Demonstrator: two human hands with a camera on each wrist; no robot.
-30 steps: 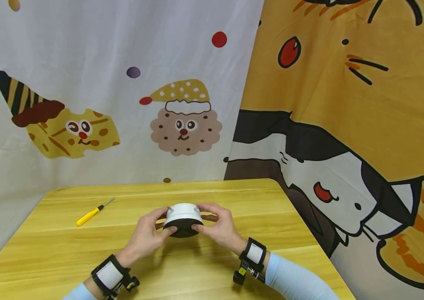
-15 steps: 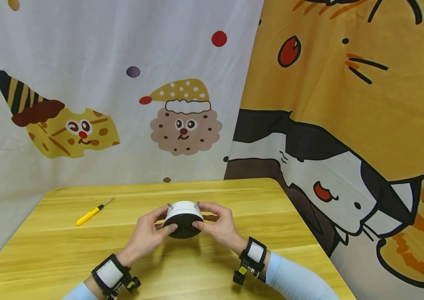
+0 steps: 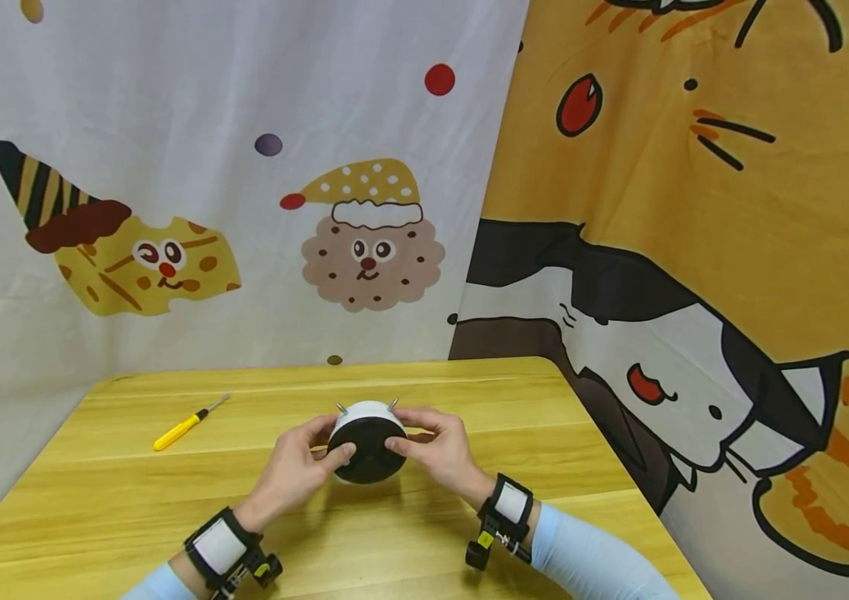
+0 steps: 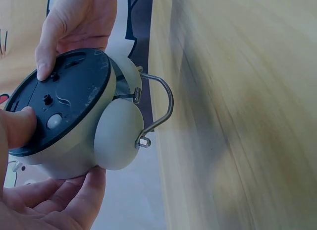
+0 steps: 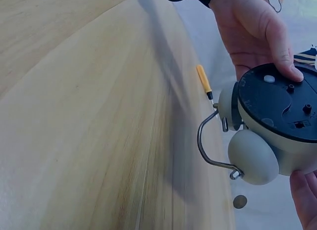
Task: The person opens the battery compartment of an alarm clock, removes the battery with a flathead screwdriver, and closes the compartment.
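Since the head view shows the most, start there: a round white twin-bell alarm clock with a flat black plastic back [image 3: 367, 454] is dead centre over the yellow wood-grain table [image 3: 514, 417]. The left hand [image 3: 297, 462] grips it from about 9 o'clock, and the right hand [image 3: 439, 450] from about 3. Both thumbs are on the black back, so neither hand's really nearer; the clock sits squarely between them, back plate tilted up toward the person. Two thin metal legs [image 3: 342, 409] poke out at 11 and 1, so it's basically upside down, with its leg-to-handle axis running roughly 12 to 6. Off at 9 o'clock, well apart from everything, lies a yellow-handled screwdriver [image 3: 182, 433], tip pointing to about 2.

Left wrist view: two rounded off-white bells [image 4: 118, 136] and a bent wire handle [image 4: 167, 108] stick out toward 3 o'clock, on the table side. You can see the left fingers curled under the white casing and small black knobs [image 4: 47, 99] between the thumbs. Looks held off the tabletop, but I can't swear to it.

Right wrist view: same grip, handle out toward 8 o'clock, screwdriver behind at roughly 10. Right thumb's not visible in this one, just fingers against the casing at lower right.
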